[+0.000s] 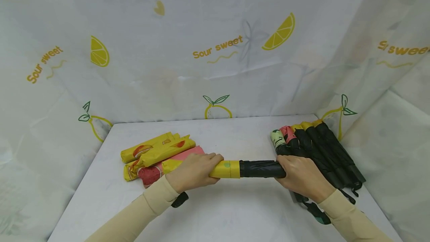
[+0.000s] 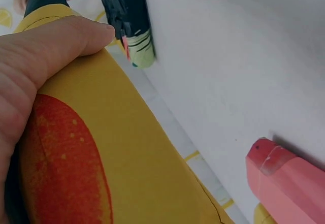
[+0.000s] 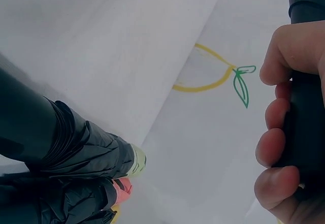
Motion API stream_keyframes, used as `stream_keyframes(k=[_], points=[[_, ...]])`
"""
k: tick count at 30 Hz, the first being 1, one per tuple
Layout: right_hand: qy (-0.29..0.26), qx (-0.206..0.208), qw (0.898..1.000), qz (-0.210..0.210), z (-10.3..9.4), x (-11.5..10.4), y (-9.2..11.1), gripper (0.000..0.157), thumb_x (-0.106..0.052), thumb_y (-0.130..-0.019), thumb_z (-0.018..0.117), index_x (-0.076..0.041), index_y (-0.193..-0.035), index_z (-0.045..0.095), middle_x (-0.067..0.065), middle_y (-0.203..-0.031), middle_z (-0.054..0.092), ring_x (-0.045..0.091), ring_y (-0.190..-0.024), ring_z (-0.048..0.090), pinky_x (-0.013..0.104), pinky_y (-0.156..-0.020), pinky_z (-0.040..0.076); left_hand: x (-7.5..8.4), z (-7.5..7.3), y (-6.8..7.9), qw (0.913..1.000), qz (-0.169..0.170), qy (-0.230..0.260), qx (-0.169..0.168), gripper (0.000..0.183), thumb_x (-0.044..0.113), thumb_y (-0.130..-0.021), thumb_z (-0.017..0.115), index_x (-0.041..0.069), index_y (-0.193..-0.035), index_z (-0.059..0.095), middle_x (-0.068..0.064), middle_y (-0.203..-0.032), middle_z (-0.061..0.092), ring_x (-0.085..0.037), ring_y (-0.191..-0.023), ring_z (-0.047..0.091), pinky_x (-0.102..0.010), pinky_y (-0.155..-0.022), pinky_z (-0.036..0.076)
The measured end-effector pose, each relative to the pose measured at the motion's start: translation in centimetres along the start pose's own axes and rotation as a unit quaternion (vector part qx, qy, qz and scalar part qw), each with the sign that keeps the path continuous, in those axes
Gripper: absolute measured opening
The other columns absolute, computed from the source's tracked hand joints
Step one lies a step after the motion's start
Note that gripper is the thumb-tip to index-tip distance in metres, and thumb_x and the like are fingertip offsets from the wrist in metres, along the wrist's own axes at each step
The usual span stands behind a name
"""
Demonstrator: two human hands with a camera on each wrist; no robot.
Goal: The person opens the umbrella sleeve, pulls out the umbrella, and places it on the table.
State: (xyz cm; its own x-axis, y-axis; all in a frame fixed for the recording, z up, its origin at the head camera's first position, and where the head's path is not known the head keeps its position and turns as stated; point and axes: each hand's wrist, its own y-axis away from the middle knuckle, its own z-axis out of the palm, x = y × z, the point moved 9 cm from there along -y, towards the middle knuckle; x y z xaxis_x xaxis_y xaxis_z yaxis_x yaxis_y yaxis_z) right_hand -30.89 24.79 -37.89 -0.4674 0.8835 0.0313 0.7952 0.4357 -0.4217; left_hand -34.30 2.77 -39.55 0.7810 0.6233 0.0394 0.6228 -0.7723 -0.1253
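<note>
A folded umbrella [image 1: 231, 169], yellow toward the left and black toward the right, lies level between my two hands above the white table. My left hand [image 1: 198, 171] grips its yellow part, with the thumb across the fabric. In the left wrist view, a red fruit print shows on the yellow cloth [image 2: 132, 148]. Curled fingers of my right hand [image 1: 304, 174] wrap the black end, seen as a smooth black cylinder [image 3: 304, 127] in the right wrist view. A dark rounded end [image 1: 180, 199] shows beneath the left wrist.
Left on the table [image 1: 235, 137] lie several yellow umbrellas [image 1: 168, 154] and a pink one [image 1: 151, 174], piled together. At the right, several black folded umbrellas [image 1: 322, 156] with coloured tips and straps lie side by side. A lemon-print cloth [image 1: 215, 70] hangs behind and at the sides.
</note>
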Motion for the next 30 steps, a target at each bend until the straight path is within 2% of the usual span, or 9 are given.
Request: stream_keyframes(k=[9, 17, 25, 30], points=[[0.0, -0.004, 1.0, 0.002, 0.0, 0.3, 0.1, 0.039, -0.02, -0.063, 0.095, -0.011, -0.081, 0.062, -0.007, -0.064, 0.057, 0.003, -0.056, 0.043, 0.021, -0.05, 0.044, -0.7, -0.1, 0.4, 0.9999, -0.013, 0.008, -0.008, 0.041, 0.039, -0.087, 0.078, 0.021, -0.117, 0.055, 0.009, -0.092, 0.063, -0.005, -0.075, 0.054, -0.019, -0.064, 0.047], [-0.005, -0.012, 1.0, 0.007, 0.0, 0.5, 0.2, 0.039, -0.02, -0.063, 0.095, -0.01, -0.083, 0.063, -0.006, -0.066, 0.059, 0.004, -0.057, 0.044, 0.021, -0.051, 0.047, -0.8, -0.3, 0.6, 0.9999, -0.009, 0.008, -0.009, 0.044, 0.039, -0.086, 0.079, 0.021, -0.119, 0.055, 0.008, -0.095, 0.064, -0.006, -0.077, 0.055, -0.019, -0.067, 0.049], [-0.001, -0.004, 1.0, -0.002, 0.0, 0.7, 0.3, 0.039, -0.02, -0.063, 0.095, -0.011, -0.08, 0.061, -0.008, -0.063, 0.056, 0.003, -0.056, 0.041, 0.02, -0.049, 0.043, -1.0, 0.0, 0.7, 0.9998, -0.007, 0.014, -0.014, 0.044, 0.037, -0.087, 0.08, 0.02, -0.119, 0.055, 0.008, -0.096, 0.065, -0.006, -0.078, 0.055, -0.019, -0.068, 0.05], [0.003, -0.011, 1.0, 0.008, 0.0, 0.9, 0.4, 0.038, -0.02, -0.063, 0.095, -0.012, -0.08, 0.061, -0.008, -0.063, 0.055, 0.004, -0.057, 0.042, 0.021, -0.05, 0.044, -1.4, 0.2, 1.0, 0.9996, -0.011, 0.02, -0.016, 0.044, 0.034, -0.087, 0.08, 0.019, -0.12, 0.055, 0.007, -0.098, 0.065, -0.008, -0.081, 0.056, -0.021, -0.073, 0.053]])
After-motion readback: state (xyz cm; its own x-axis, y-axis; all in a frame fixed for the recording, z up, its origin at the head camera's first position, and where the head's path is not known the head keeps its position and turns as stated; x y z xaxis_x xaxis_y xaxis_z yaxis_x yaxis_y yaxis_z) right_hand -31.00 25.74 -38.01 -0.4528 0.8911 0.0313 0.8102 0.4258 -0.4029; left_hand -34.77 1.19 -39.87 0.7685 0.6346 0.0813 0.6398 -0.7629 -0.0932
